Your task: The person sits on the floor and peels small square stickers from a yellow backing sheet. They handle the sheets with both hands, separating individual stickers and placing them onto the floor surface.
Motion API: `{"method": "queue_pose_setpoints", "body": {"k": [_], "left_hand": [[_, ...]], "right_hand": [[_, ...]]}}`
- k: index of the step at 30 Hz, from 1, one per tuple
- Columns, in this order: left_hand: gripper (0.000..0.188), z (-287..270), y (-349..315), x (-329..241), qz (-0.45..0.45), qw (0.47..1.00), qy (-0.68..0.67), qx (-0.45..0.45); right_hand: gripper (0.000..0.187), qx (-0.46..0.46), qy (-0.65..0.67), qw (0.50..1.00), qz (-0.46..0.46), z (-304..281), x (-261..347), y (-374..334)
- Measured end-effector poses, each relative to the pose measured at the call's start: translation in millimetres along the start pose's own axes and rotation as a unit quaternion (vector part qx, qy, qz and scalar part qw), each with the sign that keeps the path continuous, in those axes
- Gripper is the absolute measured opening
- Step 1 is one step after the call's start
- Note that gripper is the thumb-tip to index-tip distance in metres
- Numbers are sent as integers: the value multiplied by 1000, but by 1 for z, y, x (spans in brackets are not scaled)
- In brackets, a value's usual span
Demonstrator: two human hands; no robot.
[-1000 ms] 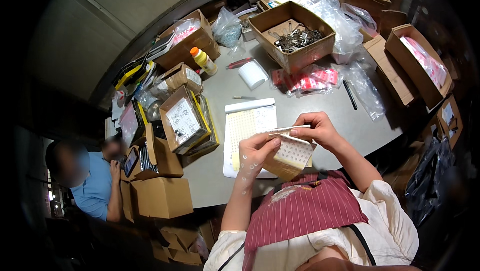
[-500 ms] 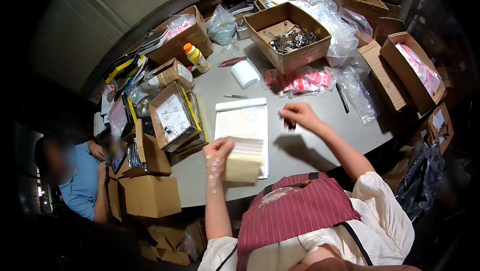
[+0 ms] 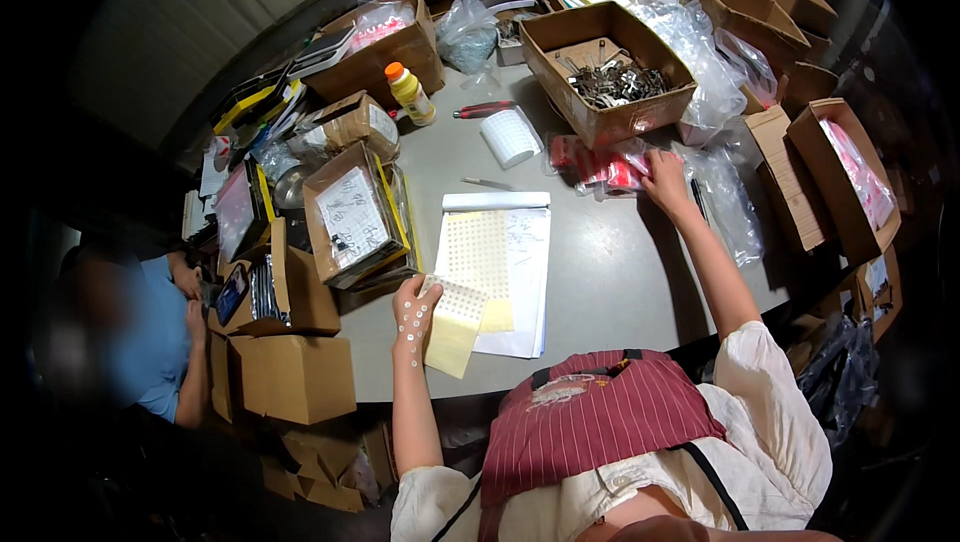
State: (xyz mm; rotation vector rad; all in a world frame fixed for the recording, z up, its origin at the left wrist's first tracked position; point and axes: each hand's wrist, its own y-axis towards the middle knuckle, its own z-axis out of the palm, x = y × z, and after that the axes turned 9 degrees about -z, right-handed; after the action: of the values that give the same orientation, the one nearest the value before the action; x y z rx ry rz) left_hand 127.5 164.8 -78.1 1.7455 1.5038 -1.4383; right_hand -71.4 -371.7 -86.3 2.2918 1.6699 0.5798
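Note:
My left hand (image 3: 412, 304) pinches a pale yellow sheet of small round stickers (image 3: 456, 327) by its upper left part, over the near left corner of a paper pad (image 3: 525, 272). Several white round stickers dot the back of that hand and the wrist. Another yellow sticker sheet (image 3: 478, 247) lies on the pad, partly under the held one. Farther off to the right, my right hand (image 3: 663, 177) has its fingers closed at the right end of a pile of red and clear plastic packets (image 3: 600, 168). Its fingertips are partly hidden.
Behind the packets stands a cardboard box of small metal parts (image 3: 615, 82). A label roll (image 3: 510, 137), red cutter (image 3: 484, 110) and orange-capped bottle (image 3: 410, 97) sit left of it. A black pen (image 3: 698, 200) lies right of my right hand. A co-worker (image 3: 160, 332) sits at left beside open boxes.
My right hand has moved away and to the right, from above the table onto the red packets. My left hand has shifted slightly left with the sticker sheet, which now tilts differently.

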Motion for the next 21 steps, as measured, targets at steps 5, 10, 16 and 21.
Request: {"method": "queue_pose_setpoints", "body": {"k": [5,10,16,21], "left_hand": [[38,1,-3,12,-44,997,-61,0],[29,6,1,21,-37,997,-66,-24],[34,5,4,27,-5,999,-33,-40],[50,13,-22,-14,72,991,84,-80]], "right_hand": [[52,23,-23,996,84,-36,-17,1],[63,-31,-109,994,1,-56,-30,0],[63,3,11,998,-66,-25,55,-11],[59,-5,-2,1000,-2,-2,63,-6]]}}
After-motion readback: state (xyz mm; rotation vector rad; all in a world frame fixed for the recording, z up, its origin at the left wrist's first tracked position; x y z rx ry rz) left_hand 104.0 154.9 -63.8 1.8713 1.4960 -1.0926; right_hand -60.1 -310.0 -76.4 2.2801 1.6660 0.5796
